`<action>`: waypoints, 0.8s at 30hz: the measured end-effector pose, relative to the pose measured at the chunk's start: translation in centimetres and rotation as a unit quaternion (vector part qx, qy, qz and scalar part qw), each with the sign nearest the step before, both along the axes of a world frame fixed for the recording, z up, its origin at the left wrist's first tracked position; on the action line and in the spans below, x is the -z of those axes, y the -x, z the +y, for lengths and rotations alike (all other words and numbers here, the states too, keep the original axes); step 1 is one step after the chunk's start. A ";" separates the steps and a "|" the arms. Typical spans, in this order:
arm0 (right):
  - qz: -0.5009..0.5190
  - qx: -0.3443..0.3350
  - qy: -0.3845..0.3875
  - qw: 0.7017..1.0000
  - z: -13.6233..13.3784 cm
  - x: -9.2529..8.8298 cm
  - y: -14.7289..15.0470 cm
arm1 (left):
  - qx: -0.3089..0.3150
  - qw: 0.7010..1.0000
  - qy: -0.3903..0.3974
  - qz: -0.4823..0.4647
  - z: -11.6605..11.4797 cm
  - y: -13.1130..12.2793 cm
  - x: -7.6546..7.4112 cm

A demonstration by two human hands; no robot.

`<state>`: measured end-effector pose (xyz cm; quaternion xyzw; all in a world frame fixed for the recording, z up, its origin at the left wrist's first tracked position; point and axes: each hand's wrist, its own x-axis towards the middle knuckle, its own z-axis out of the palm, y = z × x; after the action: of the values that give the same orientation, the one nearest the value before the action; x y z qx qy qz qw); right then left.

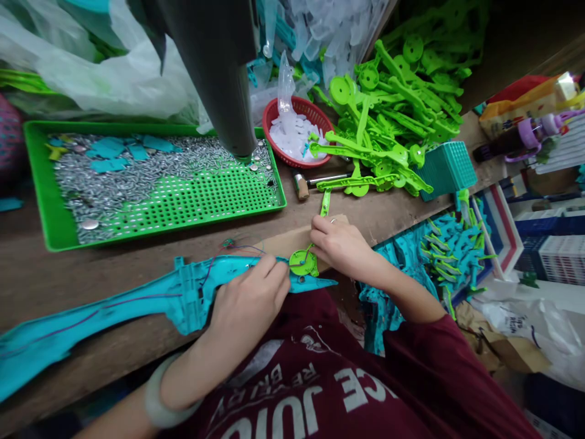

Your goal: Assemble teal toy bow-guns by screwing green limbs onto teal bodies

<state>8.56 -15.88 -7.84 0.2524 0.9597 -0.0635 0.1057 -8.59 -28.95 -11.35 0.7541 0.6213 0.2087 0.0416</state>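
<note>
A long turquoise plastic shell (132,302), with ribs inside and a thin purple wire along it, lies across the table's front edge. My left hand (251,289) is closed on its right part, fingers curled over the edge. Beside those fingertips, a bright green plastic part's round end (301,262) lies over the shell. My right hand (345,247) is closed in a pinch on this green part; a green arm sticks up past the fingers, and its join to the disc is hidden. A small circuit board (228,243) with fine wires rests just behind the shell.
A green tray (159,235) of screws stands at the left, under a dark machine head (219,79). Behind are a red basket (298,160) of white pieces, a hammer (301,185) and heaped green parts (379,122). A teal block (450,167) sits right; turquoise parts (393,274) lie below.
</note>
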 end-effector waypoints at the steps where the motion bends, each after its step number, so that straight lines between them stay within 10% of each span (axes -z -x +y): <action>1: 0.022 -0.017 -0.018 0.999 -0.1 0.1 -0.2 | 0.000 1.000 0.013 0.018 0.3 0.0 -0.2; 7: 0.143 -0.162 0.001 0.976 -2.3 1.0 -1.2 | 0.046 0.994 0.069 0.065 1.9 0.2 -0.9; 19: 0.227 -0.006 -0.015 0.974 -6.2 2.9 -0.4 | 0.077 0.923 0.364 0.099 4.6 0.6 -4.7; 24: 0.203 -0.022 -0.016 0.979 -6.1 2.9 -0.4 | 0.085 0.922 0.371 0.064 5.0 1.9 -4.2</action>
<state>8.94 -22.00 -10.76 0.2145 0.9674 -0.0961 -0.0943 -10.47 -23.97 -7.10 0.7464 0.5889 -0.0902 0.2966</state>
